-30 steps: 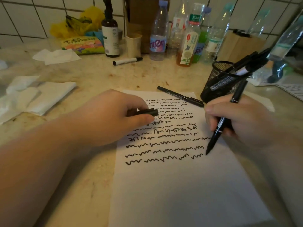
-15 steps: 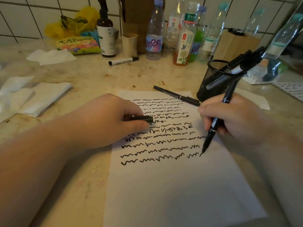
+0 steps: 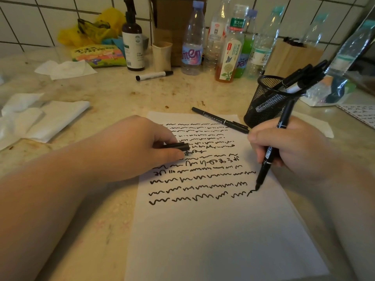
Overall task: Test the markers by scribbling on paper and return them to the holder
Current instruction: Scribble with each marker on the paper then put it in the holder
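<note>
The right hand (image 3: 292, 151) grips a black marker (image 3: 267, 157) in a writing hold, fingers curled round the barrel, its tip touching the paper (image 3: 213, 230) at the right end of the lowest wavy line. The left hand (image 3: 129, 149) rests on the left edge of the sheet and pinches the marker's cap (image 3: 178, 146) between thumb and curled fingers, the cap lying over the middle rows of scribble.

The paper lies flat on the bench (image 3: 113, 96), its upper half filled with rows of black squiggles and its lower half blank. A second black marker (image 3: 220, 120), capped, lies across the sheet's top right corner, just beside the mesh holder (image 3: 263, 104). The holder stands near the right hand and carries several markers leaning out to the right. A white-barrelled marker (image 3: 154, 75) lies well apart, near the bottles at the back of the bench.

Judging from this, the test stroke is under way, with capping and returning to follow. The risks look modest. The stroke is close to the sheet's right edge, so running on could carry ink onto the bench. The heel of the right hand sits near the fresh lines and could smear them. The holder looks top-heavy with its markers leaning one way, so a nudge while dropping this one in might tip it. The uncapped tip could also mark the fingers during recapping.
</note>
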`<action>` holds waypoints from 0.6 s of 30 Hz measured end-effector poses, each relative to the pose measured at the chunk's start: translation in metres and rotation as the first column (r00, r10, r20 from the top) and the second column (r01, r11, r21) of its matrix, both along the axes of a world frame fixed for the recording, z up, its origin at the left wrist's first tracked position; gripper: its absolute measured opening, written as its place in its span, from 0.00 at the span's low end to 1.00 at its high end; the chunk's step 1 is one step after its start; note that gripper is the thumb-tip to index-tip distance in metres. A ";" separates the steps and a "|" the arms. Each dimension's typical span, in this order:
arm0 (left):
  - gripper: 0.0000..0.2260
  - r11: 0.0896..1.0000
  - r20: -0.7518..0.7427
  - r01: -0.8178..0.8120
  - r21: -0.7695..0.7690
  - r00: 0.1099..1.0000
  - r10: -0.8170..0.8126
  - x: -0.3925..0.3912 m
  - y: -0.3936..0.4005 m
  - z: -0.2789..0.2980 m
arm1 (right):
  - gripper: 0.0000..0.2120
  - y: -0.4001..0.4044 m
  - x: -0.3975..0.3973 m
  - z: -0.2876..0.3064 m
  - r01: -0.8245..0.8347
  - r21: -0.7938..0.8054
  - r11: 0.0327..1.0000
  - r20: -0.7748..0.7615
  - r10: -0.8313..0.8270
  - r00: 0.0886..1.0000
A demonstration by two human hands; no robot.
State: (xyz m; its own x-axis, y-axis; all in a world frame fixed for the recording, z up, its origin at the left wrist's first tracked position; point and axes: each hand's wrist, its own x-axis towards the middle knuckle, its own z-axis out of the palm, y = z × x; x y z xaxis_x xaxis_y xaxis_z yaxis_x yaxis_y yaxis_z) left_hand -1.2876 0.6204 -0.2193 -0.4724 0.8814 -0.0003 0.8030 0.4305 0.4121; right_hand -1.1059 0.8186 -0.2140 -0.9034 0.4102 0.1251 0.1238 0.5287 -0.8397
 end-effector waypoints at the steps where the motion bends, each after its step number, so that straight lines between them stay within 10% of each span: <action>1: 0.12 1.000 0.001 -0.001 -0.002 1.000 0.001 0.000 0.000 0.000 | 0.18 0.000 0.000 0.000 -0.004 0.002 1.000 0.006 0.004 1.000; 18: 0.12 1.000 -0.023 0.005 -0.007 1.000 -0.005 0.002 -0.001 0.000 | 0.21 0.003 0.001 -0.001 -0.012 0.001 1.000 -0.039 0.012 0.999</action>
State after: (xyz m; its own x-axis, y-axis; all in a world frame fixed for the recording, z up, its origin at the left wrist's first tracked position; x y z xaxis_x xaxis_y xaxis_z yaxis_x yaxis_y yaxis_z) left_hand -1.2861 0.6193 -0.2195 -0.4676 0.8839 0.0042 0.8147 0.4291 0.3900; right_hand -1.1046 0.8219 -0.2154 -0.9028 0.3990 0.1602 0.0848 0.5306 -0.8434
